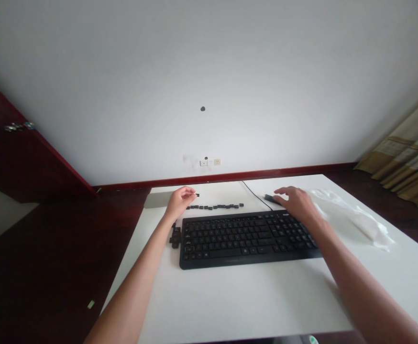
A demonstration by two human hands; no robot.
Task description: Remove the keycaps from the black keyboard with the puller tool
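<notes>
A black keyboard (230, 237) lies on the white table, its keys facing up. My left hand (180, 200) is past its far left corner, fingers pinched together on a small black keycap (197, 195). Beyond the keyboard runs an uneven row of loose black keycaps (215, 207). More keycaps (175, 237) are clustered against the keyboard's left side. My right hand (297, 203) hovers over the far right corner, thumb and index finger apart. By those fingertips is a slim black object (270, 197), partly hidden by the hand; its kind is unclear.
Crumpled white plastic (356, 217) lies on the table's right side. A black cable (255, 193) runs from the keyboard over the far edge. Behind stands a wall with sockets (211, 163); a dark red door (26, 138) is left, a curtain (406, 148) right.
</notes>
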